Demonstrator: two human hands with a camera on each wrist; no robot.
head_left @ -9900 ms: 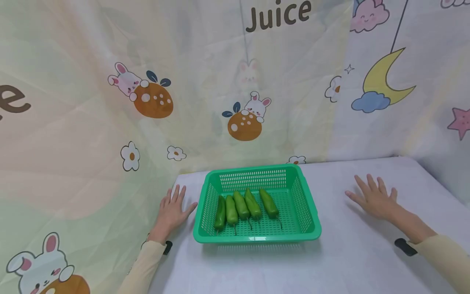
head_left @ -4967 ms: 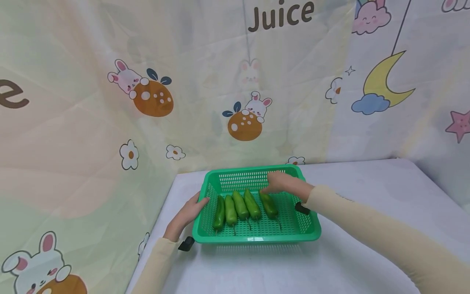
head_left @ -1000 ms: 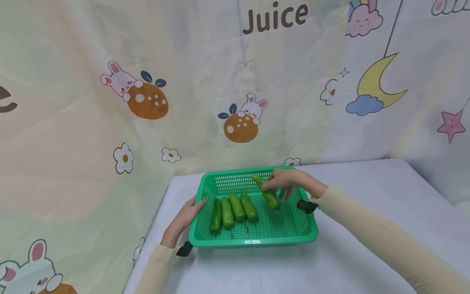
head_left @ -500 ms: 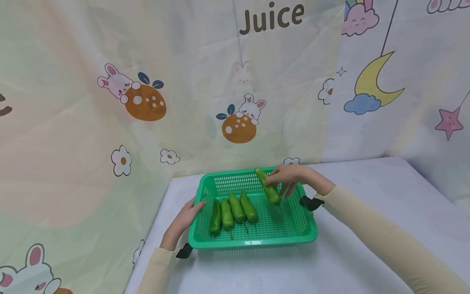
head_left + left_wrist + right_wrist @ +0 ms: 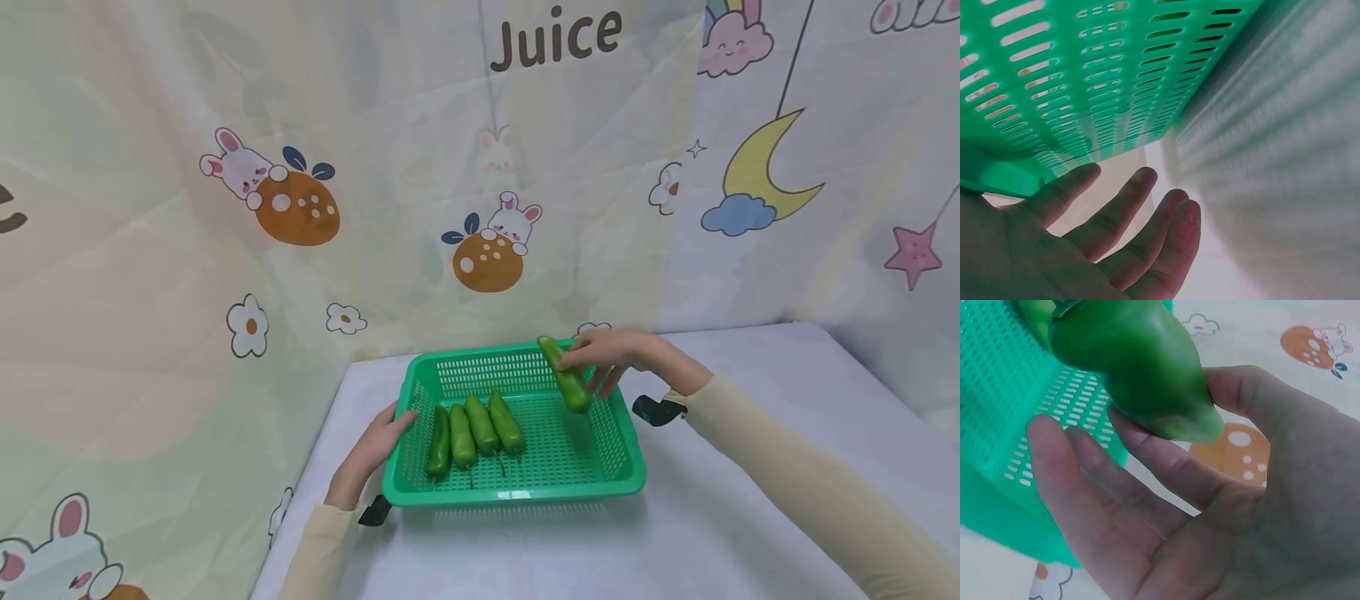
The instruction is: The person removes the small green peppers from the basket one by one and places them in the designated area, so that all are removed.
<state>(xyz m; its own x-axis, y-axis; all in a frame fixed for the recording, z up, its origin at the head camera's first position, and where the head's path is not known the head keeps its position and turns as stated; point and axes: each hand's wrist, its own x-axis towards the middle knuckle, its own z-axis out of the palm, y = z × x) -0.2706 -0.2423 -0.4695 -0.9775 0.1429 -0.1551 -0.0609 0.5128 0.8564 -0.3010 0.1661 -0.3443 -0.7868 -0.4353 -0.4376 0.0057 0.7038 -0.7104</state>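
My right hand (image 5: 607, 354) pinches a long green pepper (image 5: 564, 375) between thumb and index finger, above the right back part of a green plastic basket (image 5: 514, 495). The right wrist view shows that pepper (image 5: 1141, 369) close up, the other fingers (image 5: 1060, 481) spread below it. At the basket's left side, my left hand (image 5: 375, 446) hooks its thumb over the rim. Its other fingers (image 5: 1119, 215) extend along the outside of the slotted wall (image 5: 1110, 75) in the left wrist view. Several more green peppers (image 5: 483, 425) lie side by side in the basket's left half.
The basket stands on a white-covered table (image 5: 720, 467). Behind and to the left hangs a printed cloth (image 5: 390, 167) with rabbits and flowers. A black wrist strap (image 5: 658, 410) sits at my right wrist, another black strap (image 5: 375, 510) at my left.
Both hands rested beside the basket at first. My left hand came to the rim; my right hand reached in, picked up the rightmost pepper and has since raised it and moved it right.
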